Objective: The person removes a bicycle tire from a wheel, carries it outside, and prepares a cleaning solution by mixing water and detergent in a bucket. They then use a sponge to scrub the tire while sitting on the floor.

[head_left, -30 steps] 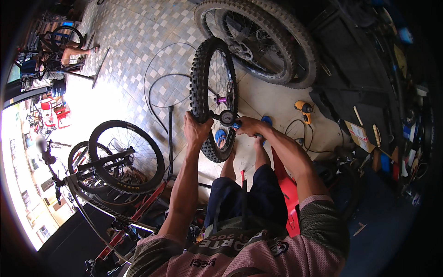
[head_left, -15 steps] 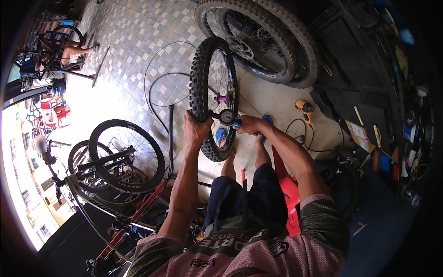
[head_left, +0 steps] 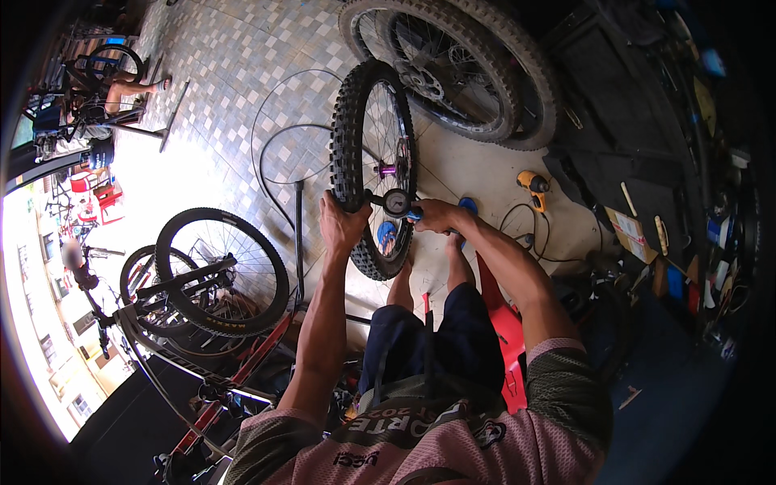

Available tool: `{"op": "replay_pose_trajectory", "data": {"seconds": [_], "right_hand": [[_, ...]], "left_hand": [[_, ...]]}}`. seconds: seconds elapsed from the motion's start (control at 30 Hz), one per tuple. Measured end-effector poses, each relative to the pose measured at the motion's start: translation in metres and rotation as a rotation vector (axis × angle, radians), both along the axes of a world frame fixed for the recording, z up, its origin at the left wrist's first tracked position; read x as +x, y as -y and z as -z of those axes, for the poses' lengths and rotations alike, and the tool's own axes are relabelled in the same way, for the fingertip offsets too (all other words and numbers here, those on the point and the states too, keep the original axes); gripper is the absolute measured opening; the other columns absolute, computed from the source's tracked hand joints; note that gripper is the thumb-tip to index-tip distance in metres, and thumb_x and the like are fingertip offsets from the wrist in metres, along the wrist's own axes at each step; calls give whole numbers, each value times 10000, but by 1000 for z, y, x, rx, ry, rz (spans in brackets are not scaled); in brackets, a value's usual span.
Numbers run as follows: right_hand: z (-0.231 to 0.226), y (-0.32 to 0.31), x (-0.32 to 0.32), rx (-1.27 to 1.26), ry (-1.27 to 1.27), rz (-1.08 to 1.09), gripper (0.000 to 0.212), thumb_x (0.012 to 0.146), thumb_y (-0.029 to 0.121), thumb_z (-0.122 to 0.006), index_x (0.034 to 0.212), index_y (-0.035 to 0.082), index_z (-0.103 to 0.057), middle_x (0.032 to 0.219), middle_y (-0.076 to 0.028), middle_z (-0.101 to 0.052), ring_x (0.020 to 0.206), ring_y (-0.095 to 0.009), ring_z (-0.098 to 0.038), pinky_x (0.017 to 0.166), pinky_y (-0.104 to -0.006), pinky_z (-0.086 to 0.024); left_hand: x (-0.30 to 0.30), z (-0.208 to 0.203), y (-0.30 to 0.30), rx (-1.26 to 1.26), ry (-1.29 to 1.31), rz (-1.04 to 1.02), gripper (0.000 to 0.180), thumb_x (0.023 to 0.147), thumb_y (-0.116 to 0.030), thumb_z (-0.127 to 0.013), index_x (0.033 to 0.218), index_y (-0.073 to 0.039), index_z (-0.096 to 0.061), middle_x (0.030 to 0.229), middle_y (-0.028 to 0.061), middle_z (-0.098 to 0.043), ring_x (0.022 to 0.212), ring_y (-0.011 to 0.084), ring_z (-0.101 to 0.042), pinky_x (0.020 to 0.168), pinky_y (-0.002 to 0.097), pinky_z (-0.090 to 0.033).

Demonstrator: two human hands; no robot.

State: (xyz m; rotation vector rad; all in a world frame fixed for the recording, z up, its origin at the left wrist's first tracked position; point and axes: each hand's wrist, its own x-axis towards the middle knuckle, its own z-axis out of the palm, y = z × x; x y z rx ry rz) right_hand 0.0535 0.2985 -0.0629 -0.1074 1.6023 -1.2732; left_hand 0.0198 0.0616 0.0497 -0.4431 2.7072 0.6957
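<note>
A bicycle wheel (head_left: 339,133) with a knobby black tyre and a purple hub (head_left: 386,170) stands upright before me. My left hand (head_left: 343,222) is closed round the near left part of its tyre. A round dial pressure gauge (head_left: 396,202) sits across the wheel opening, its dark stem reaching toward my left fingers. My right hand (head_left: 436,215) is closed round the gauge's right end, where a bit of blue shows. Whether the stem is joined to the wheel's valve is hidden by my left hand. My blue shoes (head_left: 386,236) show behind the wheel and beside my right hand.
Two large knobby wheels (head_left: 505,105) lie at the far side. A yellow power tool (head_left: 533,186) and a dark cable rest on the floor at right. Bicycles (head_left: 222,271) stand at left, near a looping hose (head_left: 259,153). A red plastic piece (head_left: 505,347) is beside my legs. Another person's leg (head_left: 125,93) shows far left.
Almost nothing differs. The wheel, the gauge and both hands have shifted very slightly up and left in the picture, with both grips unchanged.
</note>
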Motion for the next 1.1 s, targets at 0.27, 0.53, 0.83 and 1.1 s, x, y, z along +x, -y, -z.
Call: {"op": "replay_pose_trajectory", "data": {"seconds": [0.27, 0.53, 0.83, 1.1], "right_hand": [[6, -2, 4, 8, -55, 4, 385, 756, 188, -677, 1120, 73, -625, 656, -73, -599, 501, -206, -567, 501, -381, -474], [0, 3, 3, 20, -37, -25, 400, 765, 203, -688, 1135, 69, -618, 675, -80, -603, 542, -212, -587, 542, -393, -491], [27, 4, 27, -21, -155, 66, 471, 759, 233, -720, 1192, 60, -658, 820, -161, -706, 572, -231, -641, 516, -395, -511], [-4, -13, 30, -10, 53, 108, 174, 786, 192, -703, 933, 100, -691, 580, -66, -581, 402, -188, -516, 363, -396, -406]], "left_hand": [[1, -1, -3, 3, -18, 13, 748, 740, -547, -828, 1078, 26, -487, 1084, 263, -583, 990, 489, -636, 829, 565, -497], [3, 1, 2, -4, 1, -3, 779, 723, -564, -839, 1077, 27, -476, 1112, 268, -567, 1007, 488, -631, 849, 565, -491], [15, 56, 53, 962, 162, -330, 567, 1011, -344, -681, 1406, 36, -537, 1246, 123, -665, 1112, 244, -664, 953, 404, -545], [14, 60, 37, 1101, 409, -270, 767, 984, -639, -576, 1421, -9, -544, 1237, 156, -724, 913, 306, -731, 847, 429, -613]]}}
